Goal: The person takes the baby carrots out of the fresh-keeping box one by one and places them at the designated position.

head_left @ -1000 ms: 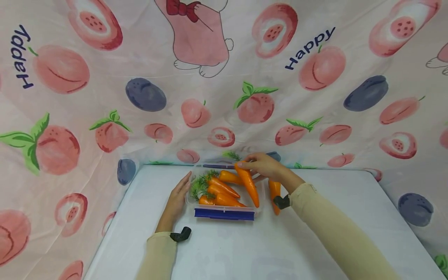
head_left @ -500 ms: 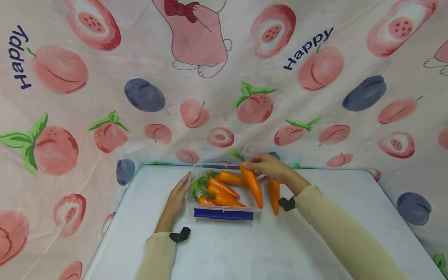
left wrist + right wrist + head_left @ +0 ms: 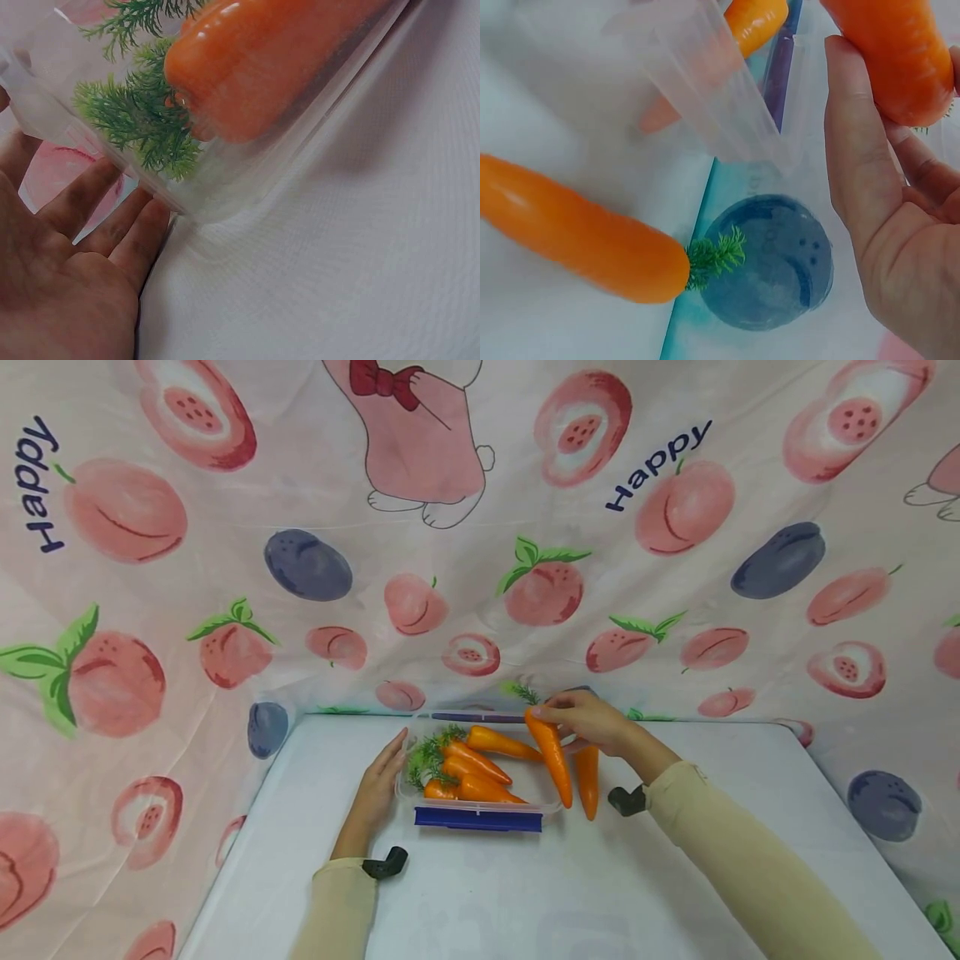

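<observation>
My right hand [image 3: 588, 721] pinches a carrot [image 3: 551, 760] near its leafy top. It is held tip down over the right wall of a clear plastic box [image 3: 480, 807]. In the right wrist view the thumb lies along the thick end of this carrot [image 3: 900, 67]. My left hand [image 3: 377, 797] rests against the box's left wall with straight fingers, and the left wrist view shows its fingertips [image 3: 154, 217] at the wall. Several carrots [image 3: 480, 764] lie inside the box, most with green tops to the left. Another carrot [image 3: 588, 785] lies on the table just right of the box.
The box has a blue clip flap [image 3: 477, 819] along its front and another blue flap [image 3: 480, 718] at the back. The white table [image 3: 480, 893] ends at a fruit-printed cloth [image 3: 465, 568] hanging behind. Dark wrist cameras [image 3: 386, 864] sit at both cuffs.
My right hand has moved to the right with its carrot, from over the box's right part to its right wall. The left hand stays against the box.
</observation>
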Demonstrator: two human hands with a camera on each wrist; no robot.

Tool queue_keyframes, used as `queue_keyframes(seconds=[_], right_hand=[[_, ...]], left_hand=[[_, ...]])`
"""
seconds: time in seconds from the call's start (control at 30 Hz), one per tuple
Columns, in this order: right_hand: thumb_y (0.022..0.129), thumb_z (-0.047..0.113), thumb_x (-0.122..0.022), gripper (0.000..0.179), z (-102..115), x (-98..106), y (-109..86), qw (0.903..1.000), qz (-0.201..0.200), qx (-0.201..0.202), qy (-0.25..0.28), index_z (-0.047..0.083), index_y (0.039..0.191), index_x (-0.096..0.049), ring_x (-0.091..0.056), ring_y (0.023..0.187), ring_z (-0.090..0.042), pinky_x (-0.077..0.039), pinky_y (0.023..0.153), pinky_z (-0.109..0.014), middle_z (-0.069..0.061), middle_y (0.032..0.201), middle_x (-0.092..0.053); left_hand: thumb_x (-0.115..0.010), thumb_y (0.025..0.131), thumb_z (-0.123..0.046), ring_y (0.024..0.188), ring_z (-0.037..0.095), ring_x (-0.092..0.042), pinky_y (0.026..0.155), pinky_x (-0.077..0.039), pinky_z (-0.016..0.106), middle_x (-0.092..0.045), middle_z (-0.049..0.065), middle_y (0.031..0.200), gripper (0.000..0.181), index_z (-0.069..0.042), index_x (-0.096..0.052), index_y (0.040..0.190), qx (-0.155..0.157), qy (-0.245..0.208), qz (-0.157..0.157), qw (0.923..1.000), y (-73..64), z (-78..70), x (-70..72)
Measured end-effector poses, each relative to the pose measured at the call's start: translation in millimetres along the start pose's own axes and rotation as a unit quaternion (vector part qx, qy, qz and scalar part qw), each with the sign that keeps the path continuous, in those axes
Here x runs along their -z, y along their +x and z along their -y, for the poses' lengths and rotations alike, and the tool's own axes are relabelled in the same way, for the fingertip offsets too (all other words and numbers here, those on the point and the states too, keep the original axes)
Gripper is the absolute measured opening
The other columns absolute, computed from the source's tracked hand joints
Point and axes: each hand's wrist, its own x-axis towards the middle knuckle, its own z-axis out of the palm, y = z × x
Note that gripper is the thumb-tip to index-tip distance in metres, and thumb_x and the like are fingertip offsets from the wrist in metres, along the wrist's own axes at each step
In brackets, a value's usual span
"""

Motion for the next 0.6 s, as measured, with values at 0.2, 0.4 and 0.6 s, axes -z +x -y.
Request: queue_keyframes(seconds=[0.2, 0.4, 0.6], right_hand=[[0.092, 0.055, -0.071, 0.058, -4.1, 5.6, -2.6, 0.9999, -0.006, -0.011, 0.005, 0.007, 0.124, -0.065, -0.065, 0.104, -0.034, -0.065, 0.082, -0.041, -0.013, 0.117, -0.066], [0.092, 0.056, -0.069, 0.060, -7.4, 12.1, -8.7, 0.9999, -0.006, -0.013, 0.000, 0.007, 0.126, -0.064, -0.066, 0.108, -0.034, -0.064, 0.085, -0.042, -0.014, 0.120, -0.066], [0.094, 0.055, -0.067, 0.062, -12.8, 22.1, -15.6, 0.9998, -0.012, -0.013, -0.005, 0.004, 0.129, -0.062, -0.065, 0.108, -0.034, -0.063, 0.087, -0.043, -0.015, 0.123, -0.064]], left_hand=[[-0.042, 0.110, -0.042, 0.158, 0.031, -0.020, 0.128, -0.016, 0.059, -0.030, 0.004, 0.168, 0.051, -0.031, -0.037, 0.159, 0.002, 0.005, -0.002, 1.0000, -1.7, -1.7, -0.6], [-0.041, 0.110, -0.042, 0.158, 0.032, -0.020, 0.127, -0.015, 0.061, -0.030, 0.005, 0.168, 0.054, -0.026, -0.035, 0.160, 0.001, 0.005, -0.002, 1.0000, -2.0, -2.1, -1.4], [-0.041, 0.110, -0.040, 0.158, 0.032, -0.019, 0.129, -0.014, 0.057, -0.030, 0.006, 0.168, 0.053, -0.024, -0.035, 0.160, -0.005, 0.004, -0.001, 1.0000, -0.6, 0.3, -1.3]])
